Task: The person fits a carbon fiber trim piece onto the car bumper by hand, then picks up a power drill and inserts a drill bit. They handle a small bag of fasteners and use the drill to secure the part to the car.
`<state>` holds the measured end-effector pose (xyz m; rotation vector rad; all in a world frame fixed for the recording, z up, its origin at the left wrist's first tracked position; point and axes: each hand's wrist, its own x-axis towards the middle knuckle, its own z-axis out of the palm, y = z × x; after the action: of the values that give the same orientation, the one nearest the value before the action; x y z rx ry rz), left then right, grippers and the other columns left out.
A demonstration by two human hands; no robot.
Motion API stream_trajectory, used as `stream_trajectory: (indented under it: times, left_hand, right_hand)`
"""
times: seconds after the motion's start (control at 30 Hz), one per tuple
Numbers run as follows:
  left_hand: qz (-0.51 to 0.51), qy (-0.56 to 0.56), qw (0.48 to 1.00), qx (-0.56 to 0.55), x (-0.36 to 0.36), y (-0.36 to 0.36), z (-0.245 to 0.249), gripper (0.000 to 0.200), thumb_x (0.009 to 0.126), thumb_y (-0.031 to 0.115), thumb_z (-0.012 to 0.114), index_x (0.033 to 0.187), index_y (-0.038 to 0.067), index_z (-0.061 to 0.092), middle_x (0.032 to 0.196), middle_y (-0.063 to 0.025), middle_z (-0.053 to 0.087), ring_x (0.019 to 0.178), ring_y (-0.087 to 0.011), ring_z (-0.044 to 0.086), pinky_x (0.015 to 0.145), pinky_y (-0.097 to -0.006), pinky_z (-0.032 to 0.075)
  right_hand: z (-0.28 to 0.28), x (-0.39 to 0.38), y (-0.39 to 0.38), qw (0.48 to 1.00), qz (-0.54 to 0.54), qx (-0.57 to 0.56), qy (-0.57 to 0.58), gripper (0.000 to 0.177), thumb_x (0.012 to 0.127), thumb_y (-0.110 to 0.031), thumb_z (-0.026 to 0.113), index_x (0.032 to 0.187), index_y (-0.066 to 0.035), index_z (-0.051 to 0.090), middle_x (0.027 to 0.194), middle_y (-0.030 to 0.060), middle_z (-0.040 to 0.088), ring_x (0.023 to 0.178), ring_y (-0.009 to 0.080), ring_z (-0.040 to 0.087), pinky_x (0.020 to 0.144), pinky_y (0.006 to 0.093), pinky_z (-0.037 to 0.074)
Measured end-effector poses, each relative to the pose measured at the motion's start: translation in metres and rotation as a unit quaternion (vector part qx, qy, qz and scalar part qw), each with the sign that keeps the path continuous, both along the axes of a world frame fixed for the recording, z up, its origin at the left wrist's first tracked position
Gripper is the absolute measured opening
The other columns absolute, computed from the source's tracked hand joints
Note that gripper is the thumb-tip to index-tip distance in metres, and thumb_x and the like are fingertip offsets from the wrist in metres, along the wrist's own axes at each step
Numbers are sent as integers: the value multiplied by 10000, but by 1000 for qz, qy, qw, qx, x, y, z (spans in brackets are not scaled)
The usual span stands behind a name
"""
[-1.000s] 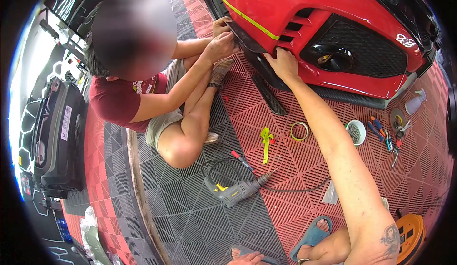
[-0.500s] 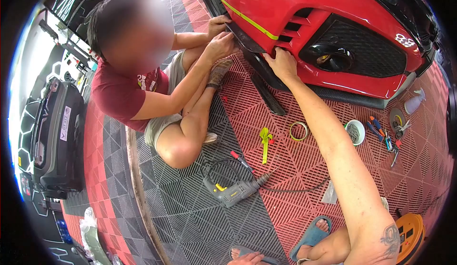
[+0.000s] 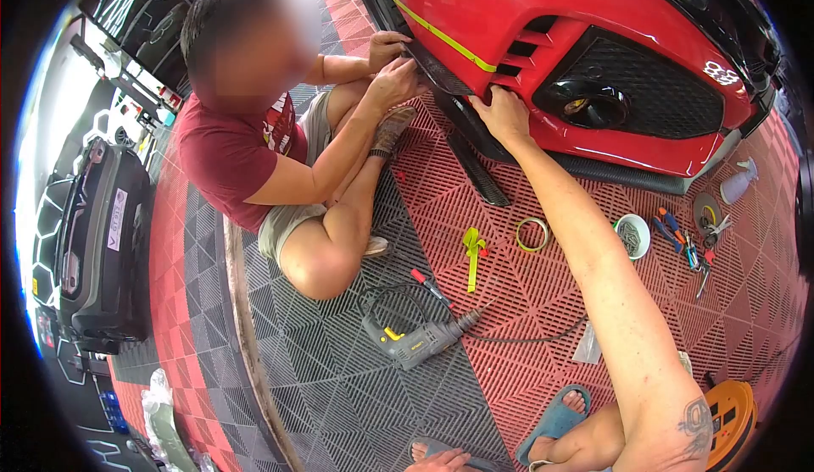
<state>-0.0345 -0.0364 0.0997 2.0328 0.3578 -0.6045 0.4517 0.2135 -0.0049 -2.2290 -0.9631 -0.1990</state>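
Under the red bumper [image 3: 543, 14]: a black carbon-weave front lip [image 3: 441, 69] runs along the lower edge, its near end standing a little off the bodywork.
Right hand [image 3: 504, 112]: arm fully stretched out, palm down, fingers hooked over the lip's upper edge where it meets the bumper. It is grasping the lip.
Left hand [image 3: 443, 461]: only a sliver shows at the bottom edge of the view. Open or closed cannot be told.
Co-worker's hands [image 3: 394, 69]: both are on the lip's outer end, fingers pinching its edge.
Handling, as judged: the lip is light and stiff along its length but thin. It is likely to crack or chip if twisted or levered at one point, and its glossy face is probably slippery.
Hold points, as judged: along the top edge, spread between the two people, with the weight carried from below. Not by the free tip.
Floor [image 3: 543, 302]: a loose black strip [image 3: 479, 171], an electric drill [image 3: 415, 341], a tape roll [image 3: 532, 233] and a bowl of fasteners [image 3: 633, 235], all well clear of the hands.
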Motion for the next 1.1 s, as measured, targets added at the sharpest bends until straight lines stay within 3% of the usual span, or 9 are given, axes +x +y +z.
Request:
stream_trajectory:
  times: [0.1,0.57,0.8,1.1]
  left_hand:
    - [-34,10,999,11,4,2,4,268,909,248,498,1008,17,594,1248,-199,531,1126,-342,515,887,-412,456]
    - [45,-2,999,20,-11,-10,-13,244,899,259,519,972,38,593,1215,-179,545,1097,-324,530,838,-406,483]
    - [45,15,999,12,-11,-10,-13,240,901,255,524,984,42,597,1255,-188,533,1124,-328,523,877,-399,468]
    - [34,-10,999,25,-12,-11,-17,205,905,240,521,930,49,592,1231,-178,540,1099,-307,538,814,-396,496]
  right_hand:
    - [0,0,0,1000,2,5,-1,458,826,-451,616,939,-7,615,909,219,658,890,375,637,795,477,493]
    - [-2,2,1,1000,8,15,2,455,825,-453,617,934,-11,614,919,222,659,902,379,636,805,479,491]
    - [0,1,0,1000,3,0,5,459,831,-455,610,942,-9,617,932,223,657,913,378,633,818,482,485]
    - [0,1,0,1000,4,-7,2,476,835,-461,605,954,0,615,922,219,657,907,369,635,807,472,491]
